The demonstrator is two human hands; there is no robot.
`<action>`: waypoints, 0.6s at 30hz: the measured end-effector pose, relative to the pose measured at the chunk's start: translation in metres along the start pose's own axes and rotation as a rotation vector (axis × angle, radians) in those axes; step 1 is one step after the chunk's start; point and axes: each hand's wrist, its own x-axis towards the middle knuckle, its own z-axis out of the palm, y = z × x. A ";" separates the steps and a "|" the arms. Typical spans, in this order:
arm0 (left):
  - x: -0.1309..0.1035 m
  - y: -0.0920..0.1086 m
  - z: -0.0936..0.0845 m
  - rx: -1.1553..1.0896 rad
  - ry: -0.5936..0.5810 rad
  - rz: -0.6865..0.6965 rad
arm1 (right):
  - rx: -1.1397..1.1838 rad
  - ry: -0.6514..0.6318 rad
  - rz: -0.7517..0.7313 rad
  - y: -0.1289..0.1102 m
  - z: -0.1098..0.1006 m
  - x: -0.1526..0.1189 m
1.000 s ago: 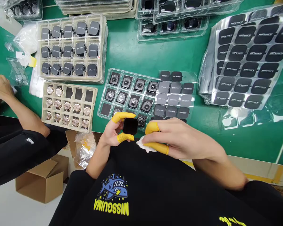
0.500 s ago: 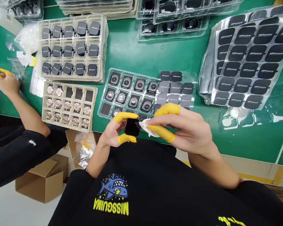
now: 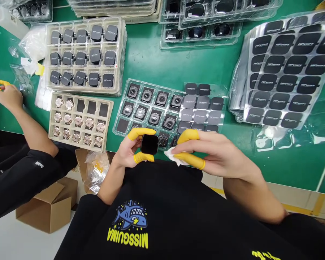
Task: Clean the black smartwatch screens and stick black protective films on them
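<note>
My left hand [image 3: 128, 148], with yellow finger cots on the thumb and a finger, grips a smartwatch body [image 3: 149, 144] by its edges, its black screen facing up. To the right of it, my right hand [image 3: 208, 150] pinches a crumpled white wiping cloth [image 3: 176, 157], a short gap away from the screen. Just beyond both hands lies a clear plastic tray [image 3: 122, 126] of watch bodies, most showing their backs. A sheet of dark square film stickers [image 3: 202, 103] overlaps the tray's right side; my right hand covers its near part.
At left, a beige tray [image 3: 81, 146] holds rose-gold watches, and behind it stands a tray stack [image 3: 116, 85] of sticker-covered watches. Sticker sheets [image 3: 281, 83] pile up at right. Clear trays [image 3: 200, 45] sit at the back. A co-worker's hand [image 3: 8, 95] is at far left.
The white cloth, touching the screen's right edge before, is now off it as my right hand has moved right and slightly down. The left hand still holds the smartwatch, shifted slightly left.
</note>
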 end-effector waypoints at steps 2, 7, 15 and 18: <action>0.001 0.000 0.002 -0.018 -0.013 -0.013 | -0.009 0.136 0.011 -0.003 0.002 0.001; 0.001 0.002 0.007 -0.026 -0.018 -0.051 | -0.102 0.328 0.028 -0.008 0.015 0.006; 0.003 0.004 0.009 -0.040 -0.073 -0.018 | -0.325 0.276 0.038 -0.007 0.022 0.010; 0.004 0.004 0.009 -0.079 -0.089 -0.032 | -0.380 0.258 -0.002 -0.004 0.024 0.010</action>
